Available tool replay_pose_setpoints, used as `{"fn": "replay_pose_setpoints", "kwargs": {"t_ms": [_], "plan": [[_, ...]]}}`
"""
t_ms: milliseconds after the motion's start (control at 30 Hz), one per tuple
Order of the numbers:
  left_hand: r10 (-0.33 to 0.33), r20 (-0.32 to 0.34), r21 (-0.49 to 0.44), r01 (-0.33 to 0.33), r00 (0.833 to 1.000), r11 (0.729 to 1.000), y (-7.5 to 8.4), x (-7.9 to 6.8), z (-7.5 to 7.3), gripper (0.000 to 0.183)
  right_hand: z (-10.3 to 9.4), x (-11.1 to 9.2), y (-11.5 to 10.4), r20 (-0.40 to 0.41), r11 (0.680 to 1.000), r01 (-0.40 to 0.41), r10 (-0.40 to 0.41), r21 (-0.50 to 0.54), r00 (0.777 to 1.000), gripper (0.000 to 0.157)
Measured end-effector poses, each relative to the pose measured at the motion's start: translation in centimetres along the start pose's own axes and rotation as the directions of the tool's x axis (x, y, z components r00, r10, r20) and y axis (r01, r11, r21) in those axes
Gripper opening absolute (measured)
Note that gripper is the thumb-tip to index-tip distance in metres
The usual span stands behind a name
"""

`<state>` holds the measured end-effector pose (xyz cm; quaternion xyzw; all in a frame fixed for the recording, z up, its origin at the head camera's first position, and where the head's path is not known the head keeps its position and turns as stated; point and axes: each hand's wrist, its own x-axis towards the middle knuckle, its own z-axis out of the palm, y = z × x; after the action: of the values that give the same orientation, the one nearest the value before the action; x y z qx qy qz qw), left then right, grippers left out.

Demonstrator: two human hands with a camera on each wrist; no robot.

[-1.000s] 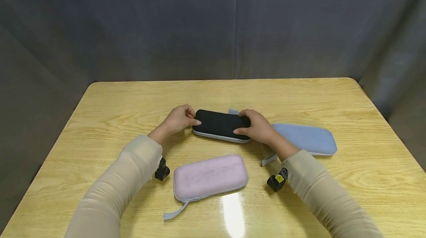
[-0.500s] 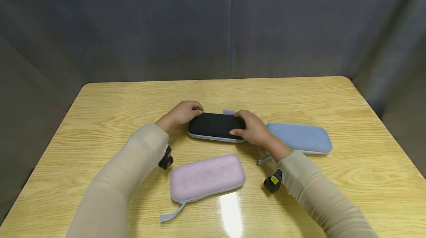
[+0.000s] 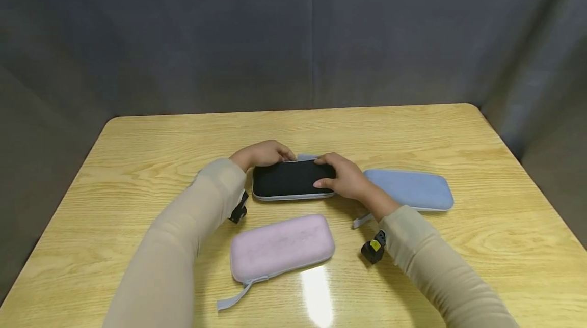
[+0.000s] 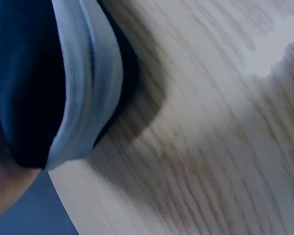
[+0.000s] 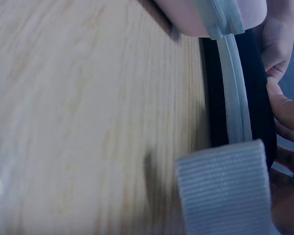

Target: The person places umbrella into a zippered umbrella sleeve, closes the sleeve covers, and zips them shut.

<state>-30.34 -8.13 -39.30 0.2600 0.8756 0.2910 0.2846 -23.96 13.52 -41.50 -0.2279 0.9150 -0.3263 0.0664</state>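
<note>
A black zip case with a pale zipper band lies on the wooden table, in the middle of the head view. My right hand grips its right end, thumb on top and fingers over the far edge. Curled fingers of my left hand meet the far edge, beside the case's grey pull strap; whether they pinch anything is hidden. In the left wrist view the black case shows end-on, with part of a hand at its lower corner. The right wrist view shows the black case's side and the right fingers behind it.
A pink zip case with a grey strap lies nearer the front. To the right, partly behind the right forearm, is a blue zip case; its strap points towards the front. A dark curtain hangs behind the table.
My left hand has moved right along the black case's far edge, from its left end to beside the strap. The case has turned slightly; my right hand keeps its grip.
</note>
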Motion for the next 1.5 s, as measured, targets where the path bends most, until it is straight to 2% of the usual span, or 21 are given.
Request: {"fn": "replay_pose_setpoints", "kwargs": {"t_ms": [200, 400, 600, 800, 933, 1067, 1167, 1233, 1400, 1500], "plan": [[0.024, 0.015, -0.002, -0.024, 1.000, 1.000, 0.2, 0.6, 0.3, 0.046, -0.1, -0.2, -0.2, 0.011, 1.000, 0.019, -0.019, 0.000, 1.000, 0.049], [0.027, 0.035, -0.037, -0.026, 0.999, 0.999, 0.7, 1.4, 0.6, 0.046, -0.3, -0.4, -0.3, 0.021, 1.000, 0.014, -0.014, -0.008, 1.000, 0.049], [0.030, 0.056, -0.034, -0.028, 0.998, 0.999, 1.0, 2.0, 0.8, 0.046, -0.3, -0.6, -0.3, 0.021, 1.000, 0.022, -0.022, 0.001, 1.000, 0.049], [0.013, 0.041, -0.047, -0.011, 0.999, 0.999, 1.0, 1.9, 0.8, 0.031, -0.2, -0.8, -0.4, 0.020, 1.000, 0.025, -0.025, -0.001, 0.999, 0.052], [-0.010, 0.006, -0.049, 0.010, 1.000, 0.999, 0.7, 1.9, 0.8, 0.025, -0.1, -1.1, -0.7, 0.009, 0.995, 0.057, -0.057, -0.081, 0.998, 0.054], [-0.016, -0.034, -0.032, 0.015, 0.999, 0.999, 0.5, 2.0, 0.8, 0.023, 0.0, -1.5, -1.3, 0.003, 0.974, 0.108, -0.110, -0.198, 0.994, 0.053], [-0.002, -0.052, -0.014, 0.002, 0.999, 1.000, 0.5, 1.9, 0.7, 0.023, 0.0, -1.6, -1.5, 0.017, 0.966, 0.122, -0.122, -0.228, 0.992, 0.052], [-0.008, -0.047, -0.036, 0.007, 0.999, 0.999, 0.5, 1.7, 0.7, 0.023, 0.0, -1.6, -1.6, 0.030, 0.967, 0.122, -0.118, -0.223, 0.993, 0.051], [-0.047, -0.021, -0.163, 0.043, 0.999, 0.986, 0.3, 1.2, 0.6, 0.022, -0.2, -1.4, -1.6, 0.068, 0.975, 0.126, -0.115, -0.182, 0.991, 0.052], [-0.024, -0.037, -0.169, 0.017, 0.999, 0.985, 0.2, 1.0, 0.6, 0.020, -0.3, -1.5, -1.6, 0.076, 0.976, 0.122, -0.110, -0.178, 0.991, 0.052]]}}
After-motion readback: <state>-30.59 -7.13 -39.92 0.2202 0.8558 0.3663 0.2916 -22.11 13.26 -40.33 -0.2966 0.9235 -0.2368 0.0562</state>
